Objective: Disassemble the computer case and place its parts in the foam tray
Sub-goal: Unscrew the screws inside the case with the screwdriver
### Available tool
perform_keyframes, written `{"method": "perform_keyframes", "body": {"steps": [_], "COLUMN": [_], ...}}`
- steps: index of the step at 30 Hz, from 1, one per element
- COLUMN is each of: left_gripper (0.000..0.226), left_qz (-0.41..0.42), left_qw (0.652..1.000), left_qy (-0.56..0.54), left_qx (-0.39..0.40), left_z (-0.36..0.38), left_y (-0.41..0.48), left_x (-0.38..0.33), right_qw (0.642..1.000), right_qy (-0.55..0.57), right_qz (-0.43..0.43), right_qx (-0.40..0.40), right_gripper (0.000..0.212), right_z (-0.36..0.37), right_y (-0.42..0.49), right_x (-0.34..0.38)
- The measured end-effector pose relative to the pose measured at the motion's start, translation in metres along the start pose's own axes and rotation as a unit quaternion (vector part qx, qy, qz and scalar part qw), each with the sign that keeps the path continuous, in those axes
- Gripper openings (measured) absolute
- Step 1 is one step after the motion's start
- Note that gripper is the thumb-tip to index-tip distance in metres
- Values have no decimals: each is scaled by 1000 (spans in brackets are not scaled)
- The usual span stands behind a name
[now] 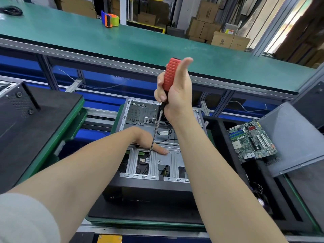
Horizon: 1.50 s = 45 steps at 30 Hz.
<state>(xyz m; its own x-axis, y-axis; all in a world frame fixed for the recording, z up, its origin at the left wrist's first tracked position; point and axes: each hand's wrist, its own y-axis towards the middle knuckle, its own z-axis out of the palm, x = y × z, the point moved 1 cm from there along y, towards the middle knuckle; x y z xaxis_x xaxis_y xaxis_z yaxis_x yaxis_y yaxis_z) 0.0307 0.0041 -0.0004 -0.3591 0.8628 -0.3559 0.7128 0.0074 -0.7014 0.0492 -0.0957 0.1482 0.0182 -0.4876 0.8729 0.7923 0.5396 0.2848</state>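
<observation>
The case (pixel 140 120) lies on its side at centre, open side up, in front of the person. Its interior is bare grey sheet metal: slotted rear panel at the far end, loose black cables on the floor, and a ribbed drive bracket (pixel 172 159) across the near end. The front face nearest the person is black.

A screw (pixel 148 160) sits in the bracket. The screwdriver (pixel 171 74) stands tilted, tip seated on the screw, shaft leaning up and to the right.

The right hand (pixel 177 95) grasps the red ribbed handle, fingers wrapped round it, thumb extended upward alongside. The left hand (pixel 149 142) rests flat on the bracket just beside the shaft, with the one visible digit straight, grasping nothing.

Right of the case, a black foam tray (pixel 220 130) holds a green motherboard (pixel 252 141), tilted, with a grey side panel (pixel 294 137) leaning beside it. Left of the case lies another black tray (pixel 43 123).

Beyond, a green bench (pixel 122 41) carries a tape dispenser (pixel 110 19).
</observation>
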Motion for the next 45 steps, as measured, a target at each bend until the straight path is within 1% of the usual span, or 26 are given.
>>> {"method": "perform_keyframes", "body": {"steps": [2,4,5,7,9,11,12,13,14,15,17,20,22,24,26,27,29,31,34,37,39,40,41,43,44,45], "left_gripper": [134,135,120,70,48,55,72,101,127,141,142,131,131,129,129,130,134,133,116,112,85,63,53,54,63,83], "left_qz": [19,42,36,-1,-36,-21,0,35,57,53,9,-7,-13,-11,-6,-6,-6,-10,-10,8,-6,-24,-35,-29,-20,-3], "left_qw": [1000,999,999,1000,998,999,999,999,998,998,1000,1000,1000,1000,1000,1000,1000,1000,1000,1000,1000,999,998,998,999,1000], "left_qy": [-2,3,7,-1,4,23,28,32,27,14,-6,-5,1,-4,-9,-11,-9,-6,-2,-1,-5,-4,-5,4,-3,-11], "left_qx": [-7,-2,0,-24,-46,-39,-30,-19,-7,2,1,8,4,8,12,10,7,4,-8,-7,-14,-33,-51,-54,-39,-22], "left_z": [1,2,3,2,1,1,1,2,2,3,3,2,2,3,3,3,3,2,3,4,3,2,2,1,3,2], "left_y": [-3,-5,-6,-6,-5,-7,-8,-8,-8,-7,-5,-2,-2,-5,-6,-7,-7,-7,-5,-8,-9,-9,-8,-12,-15,-17], "left_x": [-3,-4,-4,-2,0,-2,-4,-5,-5,-4,-1,0,-1,-3,-3,-4,-5,-4,-1,-4,-3,-1,1,0,-2,-6], "right_qw": [989,962,949,935,928,925,929,938,952,967,990,992,968,921,888,885,910,952,990,971,964,965,965,959,959,962], "right_qy": [-97,-181,-208,-227,-232,-237,-228,-209,-179,-145,-93,-24,65,161,211,217,185,98,-96,-228,-235,-220,-209,-225,-230,-225], "right_qz": [-64,-108,-118,-121,-123,-117,-102,-79,-52,-23,33,82,112,142,152,151,135,91,-4,-48,-38,-37,-45,-57,-51,-36], "right_qx": [-89,-174,-206,-244,-266,-274,-273,-264,-244,-207,-97,91,216,326,380,384,347,275,106,-48,-119,-138,-151,-163,-160,-147], "right_gripper": [43,30,28,24,21,25,31,39,44,46,43,38,37,40,40,36,27,20,17,20,15,14,15,26,31,36], "right_z": [10,20,25,30,33,33,32,31,29,26,18,1,-9,-15,-20,-20,-17,-8,10,29,40,44,46,46,45,43], "right_y": [-10,-19,-22,-24,-24,-22,-21,-19,-17,-14,-7,3,6,6,7,7,4,0,-11,-24,-33,-36,-37,-36,-34,-30], "right_x": [2,1,0,-3,-3,0,3,6,8,10,12,12,11,11,9,9,9,11,18,17,14,12,10,8,9,11]}}
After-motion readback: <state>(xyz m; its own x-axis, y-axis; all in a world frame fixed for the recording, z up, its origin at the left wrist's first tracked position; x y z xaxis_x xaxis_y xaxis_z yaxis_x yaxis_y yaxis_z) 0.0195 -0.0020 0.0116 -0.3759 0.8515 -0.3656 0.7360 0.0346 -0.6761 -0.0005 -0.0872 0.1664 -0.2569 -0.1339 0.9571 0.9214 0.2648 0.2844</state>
